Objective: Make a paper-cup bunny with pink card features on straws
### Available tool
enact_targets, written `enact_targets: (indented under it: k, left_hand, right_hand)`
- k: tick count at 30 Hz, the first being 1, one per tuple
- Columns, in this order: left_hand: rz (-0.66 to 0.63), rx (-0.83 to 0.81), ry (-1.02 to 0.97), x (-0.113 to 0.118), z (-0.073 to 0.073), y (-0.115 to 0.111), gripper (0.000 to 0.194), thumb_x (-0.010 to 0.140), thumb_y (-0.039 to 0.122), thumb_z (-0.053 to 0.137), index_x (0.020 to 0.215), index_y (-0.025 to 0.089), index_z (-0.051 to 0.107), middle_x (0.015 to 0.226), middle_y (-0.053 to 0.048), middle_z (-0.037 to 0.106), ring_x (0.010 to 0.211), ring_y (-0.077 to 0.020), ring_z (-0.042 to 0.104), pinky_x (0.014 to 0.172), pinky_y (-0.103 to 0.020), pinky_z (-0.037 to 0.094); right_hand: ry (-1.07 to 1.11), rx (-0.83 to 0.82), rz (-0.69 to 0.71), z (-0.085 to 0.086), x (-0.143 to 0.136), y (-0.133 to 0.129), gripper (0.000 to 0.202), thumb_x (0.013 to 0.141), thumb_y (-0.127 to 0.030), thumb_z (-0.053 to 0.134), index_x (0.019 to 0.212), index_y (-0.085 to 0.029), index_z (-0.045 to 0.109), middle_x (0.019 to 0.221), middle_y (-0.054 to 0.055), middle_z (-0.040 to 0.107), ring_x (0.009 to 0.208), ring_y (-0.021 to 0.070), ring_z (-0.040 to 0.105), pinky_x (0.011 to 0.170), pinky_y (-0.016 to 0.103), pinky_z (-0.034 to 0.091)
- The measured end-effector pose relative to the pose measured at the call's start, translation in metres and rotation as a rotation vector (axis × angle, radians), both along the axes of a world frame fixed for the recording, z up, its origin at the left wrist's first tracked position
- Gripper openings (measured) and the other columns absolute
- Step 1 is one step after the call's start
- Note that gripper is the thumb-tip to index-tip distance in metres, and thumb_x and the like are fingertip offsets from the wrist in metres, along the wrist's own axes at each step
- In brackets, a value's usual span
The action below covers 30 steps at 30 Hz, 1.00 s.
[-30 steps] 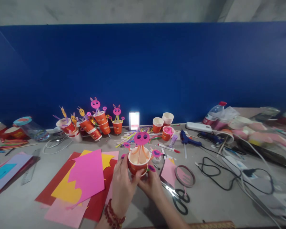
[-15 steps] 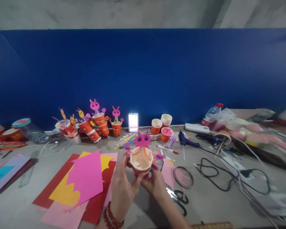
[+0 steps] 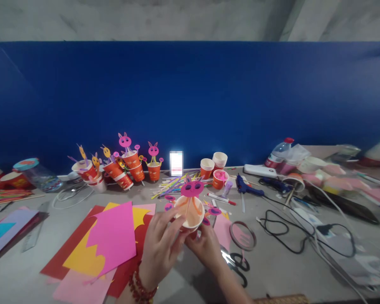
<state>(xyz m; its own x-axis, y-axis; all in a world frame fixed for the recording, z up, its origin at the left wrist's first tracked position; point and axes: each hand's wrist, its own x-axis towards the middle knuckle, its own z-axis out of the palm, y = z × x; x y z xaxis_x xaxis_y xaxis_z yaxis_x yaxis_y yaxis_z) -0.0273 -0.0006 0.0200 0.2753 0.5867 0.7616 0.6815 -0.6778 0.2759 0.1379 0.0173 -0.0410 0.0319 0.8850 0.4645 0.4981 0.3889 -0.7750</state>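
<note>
- Head view: the left hand (image 3: 161, 242), wrapped round the paper cup (image 3: 196, 216) a moment ago, now has fingers over its near-left rim; whether they pinch anything, I cannot tell.
- Handling seems to shift toward the cup's opening.
- The right hand (image 3: 205, 247) grips the cup low on its right.
- The cup sits between both hands, a pink paper face (image 3: 192, 189) at its far rim.

Matt paper on a smooth, dull grey worktop (image 3: 278, 272)
The round, pink-faced red paper cup (image 3: 196, 213) has a smooth, matt cream inside; the jagged bright-pink paper sheet (image 3: 114, 236) is matt too. The black-handled scissors (image 3: 228, 257) have shiny metal blades, the clear red-capped bottle (image 3: 281, 149) glossy plastic walls.
</note>
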Motion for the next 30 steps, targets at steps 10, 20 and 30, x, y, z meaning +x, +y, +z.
enact_targets:
  k: [10,20,30]
  left_hand:
    - [-0.192,-0.102,0.006,-0.006,0.020,0.012,0.023,0.094,0.007,0.046,0.107,0.021,0.059,0.097,-0.006,0.067,0.089,-0.0215,0.055,0.080,-0.035,0.049]
    - [-0.340,-0.223,0.108,-0.017,0.028,0.023,0.028,0.096,0.008,0.042,0.111,0.024,0.059,0.102,-0.007,0.068,0.089,-0.0215,0.055,0.081,-0.037,0.048]
    - [-0.395,-0.223,0.153,-0.021,0.027,0.029,0.029,0.095,0.010,0.040,0.110,0.024,0.061,0.100,-0.008,0.067,0.089,-0.0223,0.057,0.082,-0.038,0.050]
  right_hand:
    - [0.039,-0.022,0.145,0.007,0.003,0.001,0.055,0.076,-0.025,0.073,0.129,-0.020,0.057,0.120,0.012,0.069,0.110,0.0327,0.066,0.093,0.043,0.055]
    - [0.099,-0.010,0.186,-0.002,0.001,0.002,0.057,0.075,-0.026,0.076,0.128,-0.021,0.056,0.126,0.012,0.066,0.114,0.0343,0.064,0.095,0.046,0.055]
    - [0.119,-0.023,0.131,-0.008,0.005,0.002,0.045,0.073,-0.029,0.077,0.115,-0.020,0.067,0.103,0.011,0.076,0.099,0.0356,0.071,0.076,0.042,0.062]
